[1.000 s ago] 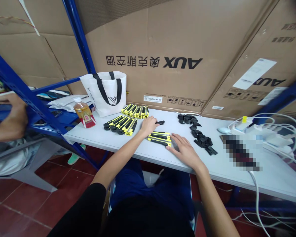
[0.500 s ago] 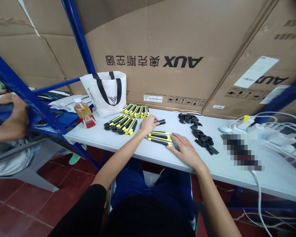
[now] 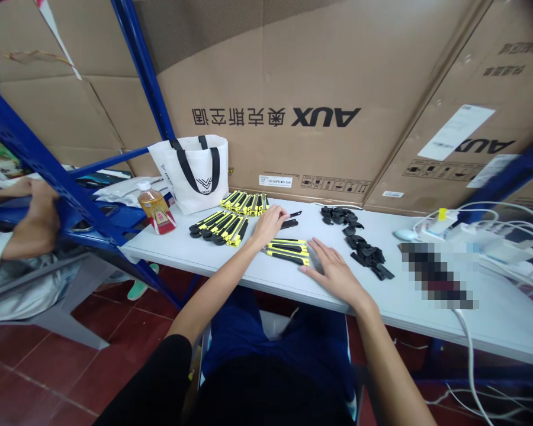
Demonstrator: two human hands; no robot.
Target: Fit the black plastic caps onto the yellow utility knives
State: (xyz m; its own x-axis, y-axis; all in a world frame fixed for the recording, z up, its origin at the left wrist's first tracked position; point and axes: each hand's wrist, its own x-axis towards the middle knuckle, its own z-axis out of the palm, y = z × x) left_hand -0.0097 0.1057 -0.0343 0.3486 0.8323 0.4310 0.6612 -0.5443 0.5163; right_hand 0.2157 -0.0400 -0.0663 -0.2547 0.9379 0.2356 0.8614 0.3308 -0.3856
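Observation:
My left hand pinches a thin black cutter blade, its tip end sticking out to the right past the fingers. Just below it, another black blade or stack of blades lies on the white table. Nearer to me is a small row of yellow-and-black utility knives, lying side by side. My right hand rests open at their right end, fingers stretched out. Two bigger groups of such knives, a front group and a back group, lie left of my left hand.
Black plastic pieces lie in a loose pile to the right. Farther right are a pixelated object and white power strips with cables. A drink bottle and white tote bag stand left. Another person's arm is at far left.
My left hand has lifted one black blade off the other, so the two now show apart. My right hand has stayed beside the knives. The view has shifted slightly.

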